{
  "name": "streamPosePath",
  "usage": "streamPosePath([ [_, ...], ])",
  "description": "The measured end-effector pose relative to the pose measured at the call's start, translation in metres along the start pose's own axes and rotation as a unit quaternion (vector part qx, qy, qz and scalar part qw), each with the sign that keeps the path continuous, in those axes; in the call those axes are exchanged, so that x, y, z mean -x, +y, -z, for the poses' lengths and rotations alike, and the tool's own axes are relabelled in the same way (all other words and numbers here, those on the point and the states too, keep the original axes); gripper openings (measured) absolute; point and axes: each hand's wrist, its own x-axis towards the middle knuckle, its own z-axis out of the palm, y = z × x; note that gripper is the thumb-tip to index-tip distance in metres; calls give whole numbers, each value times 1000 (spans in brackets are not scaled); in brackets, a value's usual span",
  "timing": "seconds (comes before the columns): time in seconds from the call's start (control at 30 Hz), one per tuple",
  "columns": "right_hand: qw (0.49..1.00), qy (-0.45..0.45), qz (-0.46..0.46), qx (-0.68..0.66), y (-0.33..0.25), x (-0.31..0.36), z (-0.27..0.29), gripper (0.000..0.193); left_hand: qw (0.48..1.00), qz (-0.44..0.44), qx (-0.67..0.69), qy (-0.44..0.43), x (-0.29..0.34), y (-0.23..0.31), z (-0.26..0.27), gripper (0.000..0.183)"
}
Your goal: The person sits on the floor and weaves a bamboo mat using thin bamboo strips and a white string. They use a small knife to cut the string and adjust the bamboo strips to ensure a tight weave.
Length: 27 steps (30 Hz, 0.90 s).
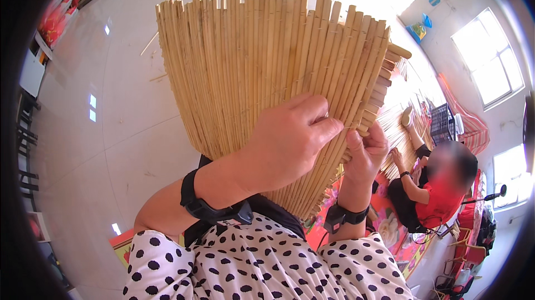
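A mat of straw-coloured stalks (pixel 262 60), bound side by side, leans across my lap and reaches away from me. Thin lines of stitching cross it. Above its right part, my left hand (pixel 298 138) is closed in a pinch on a fine pale thread (pixel 348 127). My right hand (pixel 365 152) is at the mat's right edge, thumb and fingers closed round the stalks there. Short stalk ends (pixel 379 91) stick out along that edge, just beyond my right hand. Whether the right fingers also hold the thread is hidden.
To the right a person in red (pixel 429 194) sits bent over more stalks (pixel 395 127) on the floor. A black crate (pixel 442 123) stands beyond. Red chairs (pixel 465 247) are at lower right, a floral mat (pixel 390 225) lies below, and loose stalk bits (pixel 149 43) litter the tiles.
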Motion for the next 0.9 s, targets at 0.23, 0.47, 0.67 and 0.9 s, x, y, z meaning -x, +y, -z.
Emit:
streamPosePath([
  [0.23, 1000, 7, 7, 3, -2, -1, -2, 37, 999, 25, 28, -35, -1, 0, 0, 18],
  [0.47, 997, 61, -15, 54, 4, -3, -4, 27, 998, 52, 8, -16, 32, -25, 20, 19],
  [0.67, 993, 110, 7, 27, 4, -12, 6, 25, 977, 191, -92, -28, 82, -51, 97, 13],
  [0.9, 998, 46, -49, -13, 2, -22, 11, 27, 908, 348, -89, -214, 211, -55, 109, 11],
])
